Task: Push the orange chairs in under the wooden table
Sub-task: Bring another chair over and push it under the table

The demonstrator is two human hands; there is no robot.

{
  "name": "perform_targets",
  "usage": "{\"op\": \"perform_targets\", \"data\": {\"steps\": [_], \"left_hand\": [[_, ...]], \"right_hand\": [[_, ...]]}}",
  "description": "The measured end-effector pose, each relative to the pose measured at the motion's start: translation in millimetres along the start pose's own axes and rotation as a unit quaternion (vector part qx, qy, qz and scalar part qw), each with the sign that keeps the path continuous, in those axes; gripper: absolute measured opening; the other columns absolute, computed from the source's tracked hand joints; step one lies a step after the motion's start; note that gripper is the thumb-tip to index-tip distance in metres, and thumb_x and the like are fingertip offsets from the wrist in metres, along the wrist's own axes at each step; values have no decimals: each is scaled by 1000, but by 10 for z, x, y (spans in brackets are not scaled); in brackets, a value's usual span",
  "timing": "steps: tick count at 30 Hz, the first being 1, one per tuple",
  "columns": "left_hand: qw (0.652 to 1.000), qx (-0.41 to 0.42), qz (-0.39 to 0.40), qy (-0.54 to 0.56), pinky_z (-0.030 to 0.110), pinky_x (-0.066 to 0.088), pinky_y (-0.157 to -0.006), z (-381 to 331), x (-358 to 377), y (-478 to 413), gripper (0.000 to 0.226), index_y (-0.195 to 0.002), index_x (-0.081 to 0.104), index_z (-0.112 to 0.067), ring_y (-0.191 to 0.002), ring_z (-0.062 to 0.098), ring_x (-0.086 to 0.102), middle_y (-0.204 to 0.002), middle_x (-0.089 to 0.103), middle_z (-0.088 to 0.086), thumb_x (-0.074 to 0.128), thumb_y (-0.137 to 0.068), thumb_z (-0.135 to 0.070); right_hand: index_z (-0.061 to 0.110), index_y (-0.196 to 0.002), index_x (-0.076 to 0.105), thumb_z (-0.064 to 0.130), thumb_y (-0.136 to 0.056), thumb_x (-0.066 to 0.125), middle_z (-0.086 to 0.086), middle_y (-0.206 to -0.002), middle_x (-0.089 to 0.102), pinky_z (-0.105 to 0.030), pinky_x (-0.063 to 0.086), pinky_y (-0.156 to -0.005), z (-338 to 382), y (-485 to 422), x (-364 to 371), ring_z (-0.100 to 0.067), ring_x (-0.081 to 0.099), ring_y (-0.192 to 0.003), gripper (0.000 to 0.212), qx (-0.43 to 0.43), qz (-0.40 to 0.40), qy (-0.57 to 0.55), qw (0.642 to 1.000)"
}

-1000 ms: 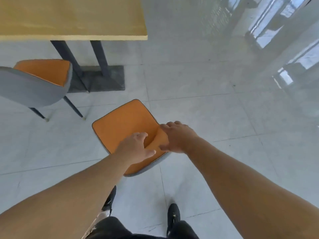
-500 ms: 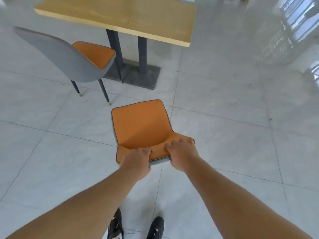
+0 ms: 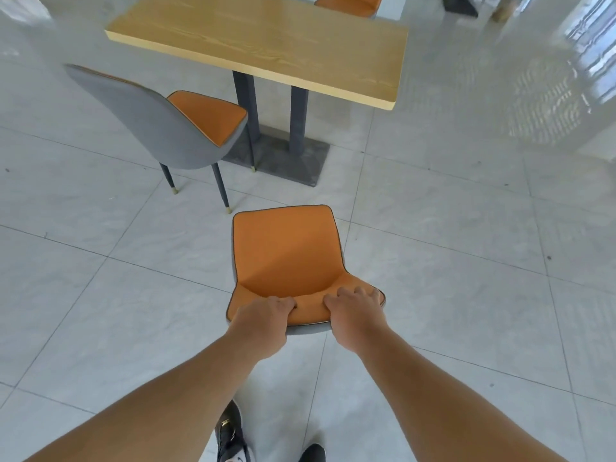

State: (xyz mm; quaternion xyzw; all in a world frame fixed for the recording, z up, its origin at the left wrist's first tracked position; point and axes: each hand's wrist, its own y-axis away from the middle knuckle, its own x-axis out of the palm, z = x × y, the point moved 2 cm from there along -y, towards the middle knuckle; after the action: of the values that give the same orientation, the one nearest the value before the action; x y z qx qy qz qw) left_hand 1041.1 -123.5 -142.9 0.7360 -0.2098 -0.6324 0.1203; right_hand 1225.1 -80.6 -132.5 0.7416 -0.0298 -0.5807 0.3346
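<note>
An orange chair (image 3: 286, 251) with a grey shell stands on the floor just in front of me, its seat facing the wooden table (image 3: 276, 45). My left hand (image 3: 263, 323) and my right hand (image 3: 355, 315) both grip the top edge of its backrest, side by side. A gap of floor lies between this chair and the table. A second orange chair (image 3: 173, 118) stands at the table's left, its seat front just under the tabletop edge. A third orange seat (image 3: 350, 3) shows beyond the table's far side.
The table rests on two dark posts (image 3: 298, 120) on a grey base plate (image 3: 290, 160). My shoes (image 3: 233, 435) are on the pale tiled floor below my arms. Glossy floor with window reflections spreads to the right.
Both hands went from reaching onto the backrest to gripping its top edge. The chair has turned to face the table squarely, and the table has come fuller into view.
</note>
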Motion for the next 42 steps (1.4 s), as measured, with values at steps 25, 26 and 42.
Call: {"op": "perform_targets", "data": {"steps": [25,26,42], "left_hand": [[999,35,-16,-23,46,58,-95,1497,-850,-1273,45,-143,54,-32,-113,23,64,-129,68,-4,65,-100,-27],[999,35,-15,-23,46,58,-96,1521,-896,-1339,44,-143,54,-32,-113,23,64,-129,68,-4,66,-101,-28],[999,34,-25,-18,43,55,-99,2077,-1525,-2358,45,-145,53,-37,-116,20,62,-132,66,-7,65,-102,-29]], "right_hand": [[28,-128,57,22,-94,59,-3,-116,59,-63,43,-100,487,-1600,-922,-32,54,-108,34,60,4,-57,997],[28,-127,57,22,-94,59,-3,-116,59,-63,43,-100,462,-1666,-957,-33,54,-108,34,58,2,-61,996],[24,-126,59,17,-94,58,-3,-109,57,-62,46,-98,271,-2797,-1581,-31,54,-100,32,17,-6,-83,996]]}}
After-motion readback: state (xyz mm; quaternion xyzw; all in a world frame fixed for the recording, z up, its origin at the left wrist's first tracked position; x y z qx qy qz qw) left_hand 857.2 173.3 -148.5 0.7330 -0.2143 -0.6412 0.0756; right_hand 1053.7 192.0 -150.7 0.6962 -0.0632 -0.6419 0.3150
